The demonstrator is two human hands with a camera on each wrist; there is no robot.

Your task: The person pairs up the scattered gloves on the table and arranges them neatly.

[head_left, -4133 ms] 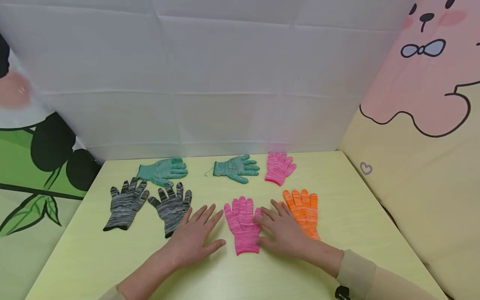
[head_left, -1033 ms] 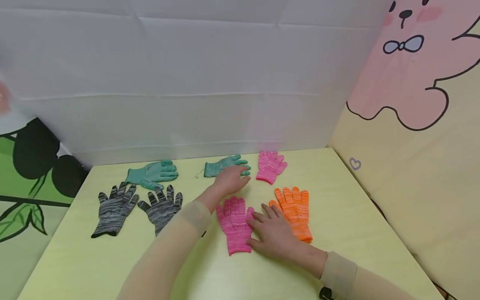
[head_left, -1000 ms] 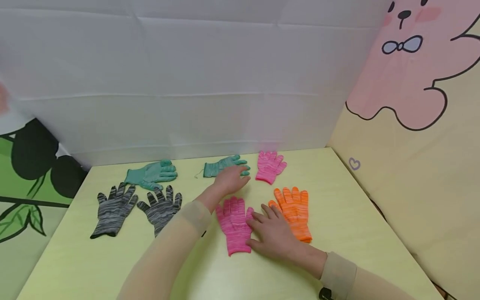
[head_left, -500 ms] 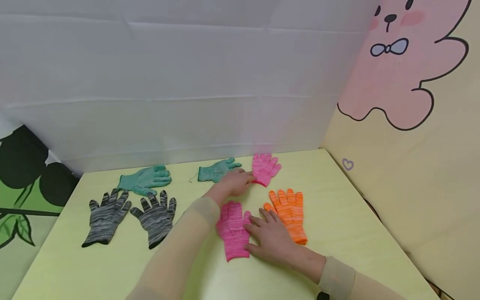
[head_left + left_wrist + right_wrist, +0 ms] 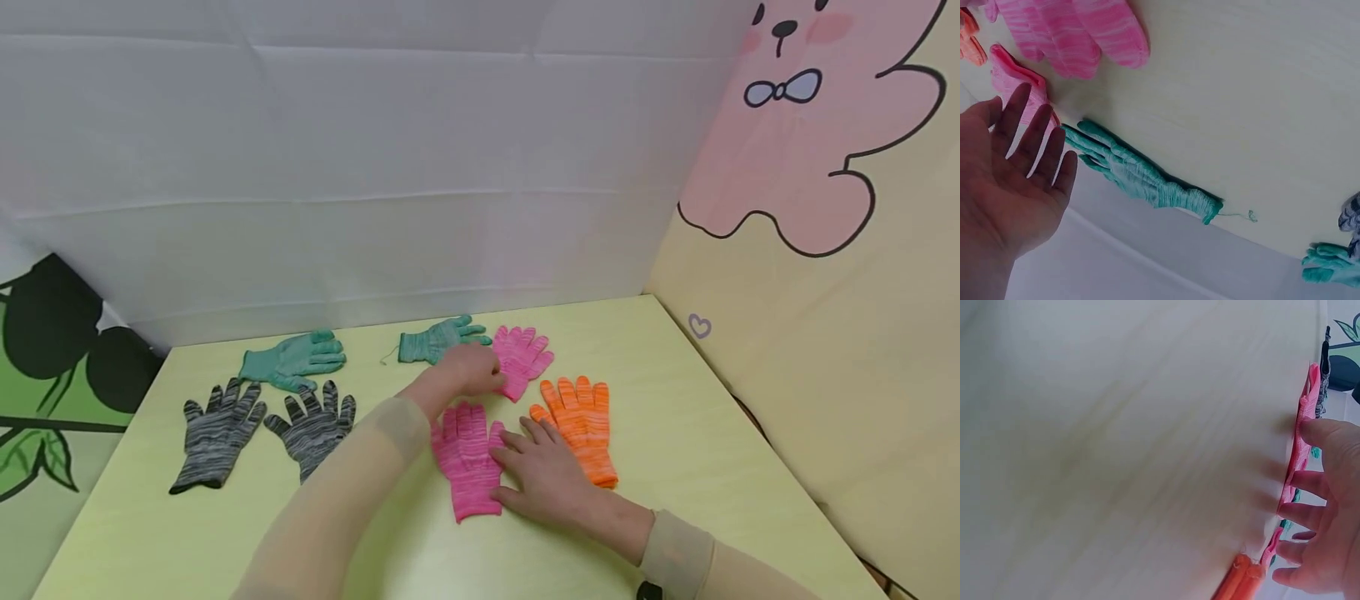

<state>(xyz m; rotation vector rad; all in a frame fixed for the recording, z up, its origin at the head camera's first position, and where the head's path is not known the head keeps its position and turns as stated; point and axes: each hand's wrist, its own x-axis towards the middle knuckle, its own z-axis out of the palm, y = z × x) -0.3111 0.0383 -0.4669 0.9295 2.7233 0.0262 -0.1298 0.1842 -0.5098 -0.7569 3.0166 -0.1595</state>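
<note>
My left hand (image 5: 468, 368) reaches across to the far pink knit glove (image 5: 520, 358) and pinches it at the cuff. In the left wrist view that glove's cuff (image 5: 1019, 81) stands raised beside the thumb and index finger. Below it lies the near pink glove (image 5: 468, 458), palm flat, fingers pointing away. My right hand (image 5: 551, 475) lies spread, its fingers and thumb touching the near pink glove's right edge. An orange glove (image 5: 585, 429) is just beyond the right hand, partly covered by it. A teal glove (image 5: 431, 343) lies behind the left hand, its lower part hidden.
Another teal glove (image 5: 292, 358) lies at the back left. Two grey-black gloves (image 5: 217, 437) lie in front of it, the right one partly hidden by my left sleeve. A white cloth wall (image 5: 337, 167) stands along the pale table's (image 5: 660, 517) back edge.
My left hand has moved from the near left to the teal glove, then right to the far pink glove, which has slid nearer and slightly left. The right hand has stayed in place.
</note>
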